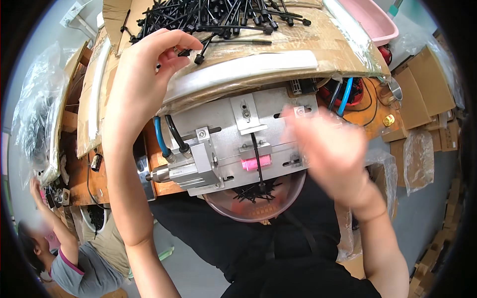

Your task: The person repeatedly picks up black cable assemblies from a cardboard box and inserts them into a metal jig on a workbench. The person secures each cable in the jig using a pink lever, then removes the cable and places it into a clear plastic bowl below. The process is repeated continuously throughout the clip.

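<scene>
My left hand (149,69) is raised at the near left edge of a heap of thin black rods with knobbed ends (218,17). Its fingers are curled, and dark bits of what looks like a black rod show between them. My right hand (330,146) is smeared by motion over the right end of a metal fixture plate (226,116); its fingers cannot be made out. One black rod (257,154) lies across the plate's middle, over a small metal block (248,150) and a pink piece (256,163), its knobbed end pointing toward me.
A pneumatic cylinder (191,171) with blue and black hoses sits on the plate's left. Below the plate's front edge, a translucent bowl (223,211) holds several black rods. Cardboard (278,62) supports the heap. A pink basin (367,22) stands far right. Another person (84,268) works at left.
</scene>
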`<state>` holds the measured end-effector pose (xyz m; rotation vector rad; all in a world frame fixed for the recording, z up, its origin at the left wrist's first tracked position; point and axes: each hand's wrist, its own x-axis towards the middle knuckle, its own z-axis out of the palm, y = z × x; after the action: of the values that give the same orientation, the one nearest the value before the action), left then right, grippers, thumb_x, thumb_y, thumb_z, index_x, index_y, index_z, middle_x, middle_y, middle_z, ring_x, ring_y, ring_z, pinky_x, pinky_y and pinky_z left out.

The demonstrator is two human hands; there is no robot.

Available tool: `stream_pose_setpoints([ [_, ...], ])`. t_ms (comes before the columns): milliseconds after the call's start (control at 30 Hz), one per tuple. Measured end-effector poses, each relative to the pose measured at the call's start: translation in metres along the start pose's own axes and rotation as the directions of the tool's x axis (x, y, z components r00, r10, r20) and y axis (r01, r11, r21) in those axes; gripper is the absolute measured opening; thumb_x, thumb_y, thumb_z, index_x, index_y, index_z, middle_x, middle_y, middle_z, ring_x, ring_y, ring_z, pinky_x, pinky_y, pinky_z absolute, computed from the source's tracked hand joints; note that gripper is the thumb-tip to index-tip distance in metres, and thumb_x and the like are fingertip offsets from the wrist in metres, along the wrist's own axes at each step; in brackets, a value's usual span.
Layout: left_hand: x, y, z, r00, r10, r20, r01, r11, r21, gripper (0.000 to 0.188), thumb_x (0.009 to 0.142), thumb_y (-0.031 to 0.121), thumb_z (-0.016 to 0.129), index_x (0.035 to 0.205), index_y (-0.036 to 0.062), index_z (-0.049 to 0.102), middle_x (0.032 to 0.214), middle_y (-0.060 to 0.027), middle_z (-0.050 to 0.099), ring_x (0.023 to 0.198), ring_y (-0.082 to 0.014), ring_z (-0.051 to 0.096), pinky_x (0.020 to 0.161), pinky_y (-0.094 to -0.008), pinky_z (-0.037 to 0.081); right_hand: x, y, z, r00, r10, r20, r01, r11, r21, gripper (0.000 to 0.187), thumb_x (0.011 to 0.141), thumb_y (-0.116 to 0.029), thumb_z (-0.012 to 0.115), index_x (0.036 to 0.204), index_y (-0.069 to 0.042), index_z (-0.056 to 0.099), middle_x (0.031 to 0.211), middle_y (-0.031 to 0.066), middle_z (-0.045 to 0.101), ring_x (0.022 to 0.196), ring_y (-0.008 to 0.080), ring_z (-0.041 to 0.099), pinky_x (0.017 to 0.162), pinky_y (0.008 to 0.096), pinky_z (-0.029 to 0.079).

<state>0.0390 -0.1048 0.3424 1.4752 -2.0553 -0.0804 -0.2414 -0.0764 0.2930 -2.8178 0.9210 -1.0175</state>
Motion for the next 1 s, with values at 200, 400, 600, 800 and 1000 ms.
stream_pose_setpoints([
  [200,-0.001,0.012,-0.023,0.991,-0.097,0.097,0.114,0.976,-0.183,0.017,0.090,0.004,0.062,0.106,0.0023,0.069,0.091,0.0021,0.063,0.074,-0.0068,0.046,0.071,-0.0218,0.041,0.126,0.080,-0.022,0.987,-0.143,-0.070,0.110,0.929,-0.354,0.019,0.085,-0.016,0.068,0.101,-0.006,0.069,0.085,0.0124,0.069,0.080,0.0266,0.067,0.072,0.0346,0.052],
  [400,0.007,-0.039,-0.040,0.978,-0.087,0.192,0.210,0.319,-0.924,0.028,0.098,0.022,0.060,0.117,0.0012,0.065,0.095,-0.0017,0.065,0.088,-0.0050,0.056,0.081,-0.0171,0.046,0.191,0.101,-0.020,0.976,0.072,0.205,-0.049,0.992,-0.115,0.014,0.089,-0.012,0.066,0.100,-0.003,0.068,0.089,0.0115,0.070,0.083,0.0219,0.066,0.070,0.0334,0.053],
  [600,-0.003,-0.052,-0.041,0.954,-0.289,-0.076,0.074,0.473,-0.878,0.037,0.097,0.023,0.063,0.124,-0.0021,0.057,0.101,-0.0036,0.061,0.086,-0.0078,0.053,0.079,-0.0201,0.047,0.215,0.146,-0.042,0.887,0.461,-0.042,-0.150,0.372,0.916,0.020,0.090,-0.006,0.065,0.102,0.008,0.062,0.090,0.0171,0.066,0.076,0.0153,0.062,0.062,0.0184,0.054],
  [800,-0.044,0.023,0.002,0.924,-0.111,-0.367,-0.021,0.941,-0.339,0.032,0.081,-0.003,0.071,0.112,0.0047,0.068,0.087,0.0016,0.059,0.074,-0.0056,0.050,0.070,-0.0204,0.044,0.165,0.130,-0.059,0.913,0.404,-0.063,0.037,0.073,0.997,0.026,0.090,-0.003,0.064,0.110,0.012,0.054,0.099,0.0207,0.061,0.079,0.0179,0.062,0.065,0.0162,0.057],
  [1000,-0.138,0.114,0.085,0.986,-0.006,-0.168,0.042,0.976,0.213,0.060,0.073,0.003,0.069,0.130,-0.0075,0.055,0.094,-0.0098,0.057,0.077,-0.0195,0.055,0.071,-0.0319,0.045,0.056,0.092,-0.062,0.848,0.530,0.007,-0.046,0.060,0.997,0.028,0.097,-0.013,0.058,0.118,0.006,0.056,0.106,0.0157,0.063,0.085,0.0177,0.061,0.071,0.0245,0.051],
])
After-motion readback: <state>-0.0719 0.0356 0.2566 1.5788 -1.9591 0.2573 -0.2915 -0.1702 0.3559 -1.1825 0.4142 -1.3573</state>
